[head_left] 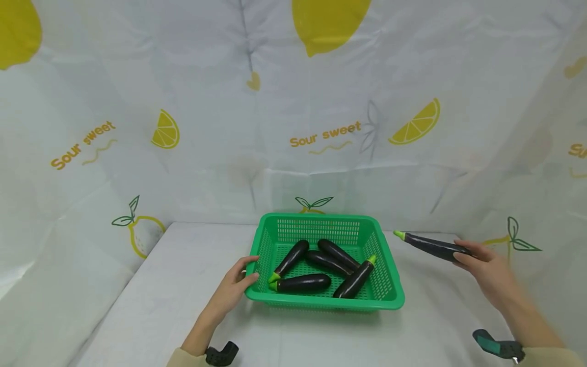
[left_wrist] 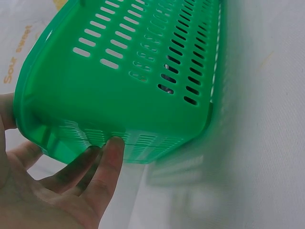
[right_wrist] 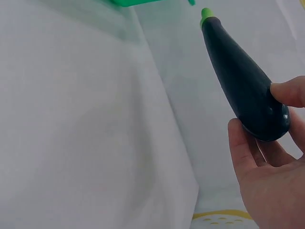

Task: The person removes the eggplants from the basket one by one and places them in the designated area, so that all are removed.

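A green plastic basket (head_left: 325, 302) with slotted walls is over the white-covered table, with several dark purple eggplants inside, among them one at the front left (head_left: 303, 283) and one at the right (head_left: 355, 280). My left hand (head_left: 231, 286) grips the basket's left rim; in the left wrist view, fingertips (left_wrist: 114, 145) press against the outer wall. Off to the basket's right, my right hand (head_left: 492, 275) holds another eggplant (head_left: 431, 246) in the air. Thumb and fingers pinch its rounded end, and its bright green stem end points left toward the basket, as the right wrist view (right_wrist: 238, 76) also shows.
White cloth (head_left: 137, 300) covers the table. Behind and at both sides hangs a white sheet (head_left: 206, 132) printed with lemons and lettering. A dark strap device (head_left: 222, 353) sits at the left wrist, and a similar one (head_left: 499, 347) at the right.
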The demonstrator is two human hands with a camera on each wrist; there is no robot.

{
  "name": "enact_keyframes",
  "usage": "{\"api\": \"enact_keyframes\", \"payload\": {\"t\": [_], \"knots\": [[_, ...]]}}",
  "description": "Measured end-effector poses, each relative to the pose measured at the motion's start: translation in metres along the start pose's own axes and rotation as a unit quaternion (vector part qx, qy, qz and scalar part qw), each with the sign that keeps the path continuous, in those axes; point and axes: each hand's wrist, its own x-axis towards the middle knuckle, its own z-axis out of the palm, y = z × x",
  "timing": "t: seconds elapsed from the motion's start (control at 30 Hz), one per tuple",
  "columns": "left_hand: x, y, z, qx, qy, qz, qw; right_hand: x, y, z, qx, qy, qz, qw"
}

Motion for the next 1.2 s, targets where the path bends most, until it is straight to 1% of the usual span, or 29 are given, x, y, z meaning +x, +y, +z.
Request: {"api": "enact_keyframes", "payload": {"t": [0.07,0.17,0.23,0.33,0.5,0.6,0.63,0.83,1.0,1.2], "knots": [[0.0,0.0,0.0,0.001,0.0,0.001,1.0,0.0,0.008,0.001,-0.021,0.003,0.015,1.0],[-0.001,0.0,0.0,0.001,0.0,0.002,1.0,0.0,0.018,0.002,-0.085,0.006,0.032,0.996],[-0.001,-0.001,0.0,0.001,0.001,0.002,1.0,0.001,0.023,0.004,-0.112,0.003,0.042,0.993],[0.0,-0.001,0.0,-0.002,0.002,0.0,1.0,0.003,0.029,0.006,-0.145,-0.013,0.053,0.988],[0.0,-0.001,0.0,-0.01,0.001,-0.007,0.9999,0.006,0.03,0.01,-0.205,-0.046,0.084,0.974],[0.0,-0.001,0.0,-0.007,0.001,-0.006,1.0,0.008,0.03,0.015,-0.217,-0.05,0.094,0.97],[0.0,-0.001,0.0,-0.006,0.001,-0.005,1.0,0.009,0.031,0.017,-0.215,-0.052,0.095,0.971],[0.0,0.001,0.0,-0.001,0.003,0.0,1.0,0.014,0.037,0.022,-0.223,-0.057,0.082,0.97],[0.0,0.001,0.0,0.002,0.004,0.002,1.0,0.017,0.042,0.026,-0.241,-0.064,0.079,0.965],[0.0,0.001,0.0,0.0,0.004,-0.002,1.0,0.019,0.042,0.028,-0.257,-0.065,0.079,0.961]]}}
